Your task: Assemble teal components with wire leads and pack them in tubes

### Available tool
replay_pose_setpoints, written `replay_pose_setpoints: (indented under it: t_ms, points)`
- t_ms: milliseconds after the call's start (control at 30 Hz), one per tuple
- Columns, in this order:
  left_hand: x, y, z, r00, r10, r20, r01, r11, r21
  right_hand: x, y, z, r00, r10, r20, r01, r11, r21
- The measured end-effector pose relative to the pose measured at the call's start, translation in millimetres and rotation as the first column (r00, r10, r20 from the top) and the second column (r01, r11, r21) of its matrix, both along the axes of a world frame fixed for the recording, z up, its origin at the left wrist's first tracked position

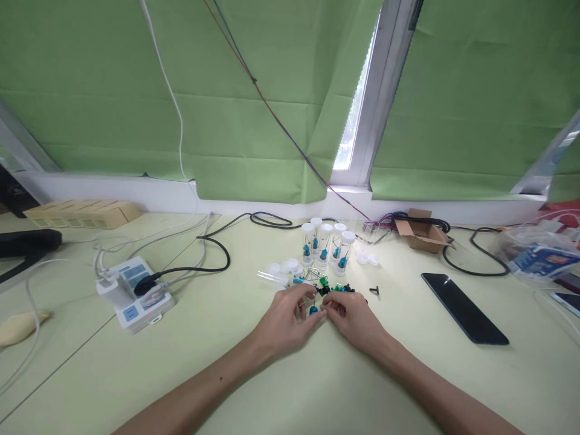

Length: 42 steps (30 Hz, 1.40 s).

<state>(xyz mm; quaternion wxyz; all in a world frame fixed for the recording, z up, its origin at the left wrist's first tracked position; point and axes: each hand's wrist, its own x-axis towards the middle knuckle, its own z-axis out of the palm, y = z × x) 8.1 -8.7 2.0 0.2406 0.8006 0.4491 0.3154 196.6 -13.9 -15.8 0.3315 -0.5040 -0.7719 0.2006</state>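
Observation:
My left hand (287,317) is curled around a small blue part (313,310) with a thin metal pin standing up from it. Close beside it, my right hand (356,317) has its fingertips pinched together; whatever they hold is too small to make out. Just beyond the fingers lies a loose pile of small green parts (323,282), black pieces and thin metal pins. Behind that pile stand several clear tubes with white caps, such as the front tube (345,251), each with a blue part and pin inside. White caps (290,266) and an uncapped clear tube (273,278) lie to the left.
A power strip (136,296) with plugs and cables sits at left. At right lie a black phone (464,308), an open cardboard box (421,235) and a plastic bag (537,257). More white caps (367,257) and a small black T-shaped piece (374,290) lie nearby.

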Motion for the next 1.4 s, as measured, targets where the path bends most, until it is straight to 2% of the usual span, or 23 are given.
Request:
replay_pose_setpoints:
  t_ms: [67,167,233,300,433,600,1033,1267,1400]
  points:
    - [-4,0,4.5,0.999,0.026,-0.019,-0.024,0.996,0.087,-1,-1,2,1.000,-0.001,-0.009,0.001,1.000,0.021]
    - [-9,1,11.0,0.997,0.061,0.043,-0.069,0.974,0.217,-2,-3,4,0.999,-0.005,-0.037,0.007,0.999,0.046]
    - [-12,3,15.4,0.992,0.106,0.072,-0.121,0.962,0.245,-2,-5,6,0.998,-0.011,-0.067,0.014,0.999,0.046]
    - [-14,8,19.5,0.978,0.205,0.049,-0.211,0.951,0.227,-3,-7,8,0.994,-0.015,-0.105,0.019,0.999,0.042]
    - [-22,22,23.8,0.936,0.336,-0.107,-0.321,0.937,0.138,-5,-9,8,0.987,0.012,-0.161,-0.002,0.998,0.061]
    - [-32,38,21.2,0.884,0.412,-0.221,-0.399,0.911,0.103,-7,-8,3,0.987,0.075,-0.143,-0.063,0.994,0.084]
    - [-31,36,20.2,0.881,0.405,-0.245,-0.394,0.914,0.093,-13,-7,1,0.983,0.103,-0.153,-0.086,0.990,0.111]
    - [-31,36,15.5,0.888,0.411,-0.205,-0.384,0.909,0.161,-13,-8,0,0.981,0.111,-0.161,-0.095,0.990,0.105]
    - [-31,35,12.0,0.904,0.389,-0.175,-0.338,0.903,0.266,-13,-8,-1,0.979,0.121,-0.166,-0.103,0.988,0.112]
